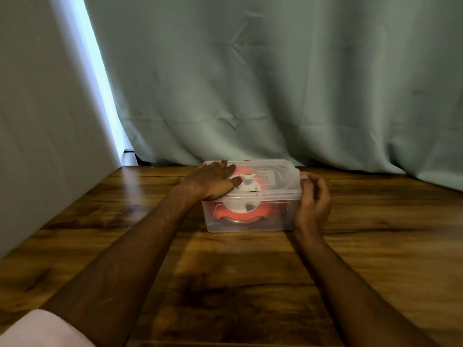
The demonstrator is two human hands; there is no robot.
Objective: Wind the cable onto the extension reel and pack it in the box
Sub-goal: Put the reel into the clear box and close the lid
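Observation:
A clear plastic box point(275, 219) stands on the wooden table near the curtain, with its clear lid point(275, 181) lying on top. Inside it, seen through the plastic, lies the orange and white extension reel point(240, 209). My left hand point(213, 181) rests flat on the left part of the lid, fingers spread. My right hand point(313, 199) is at the box's right end, fingers curled against the lid's right edge. The cable itself is not visible apart from the reel.
The wooden table point(225, 284) stretches toward me. A green curtain point(275, 83) hangs right behind the box. A pale wall point(37, 121) borders the table on the left. A pink sleeve point(42, 329) shows at the bottom left.

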